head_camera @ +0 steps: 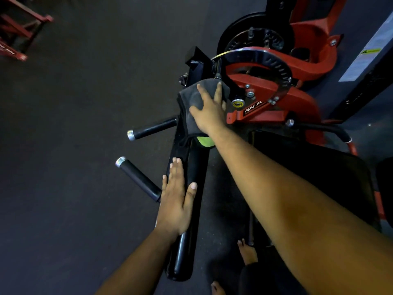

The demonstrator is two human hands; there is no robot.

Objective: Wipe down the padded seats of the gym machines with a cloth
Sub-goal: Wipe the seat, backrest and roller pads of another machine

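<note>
A long black padded rest [192,177] of a red gym machine [276,111] runs from the bottom centre up toward the middle. A dark grey cloth [189,103] with a green patch under it lies over the pad's far end. My right hand [209,109] presses flat on the cloth with fingers spread. Nearer to me, my left hand [177,199] rests flat on the pad's left side, fingers straight. A wider black seat pad [319,173] sits to the right, partly hidden under my right forearm.
Two black handle bars with silver caps [139,177] [151,128] stick out left of the pad. The machine's cam and weight plate [255,37] stand behind. A dark upright column [365,60] is at right, another red frame [19,28] at top left. My bare feet [247,252] are on the dark floor.
</note>
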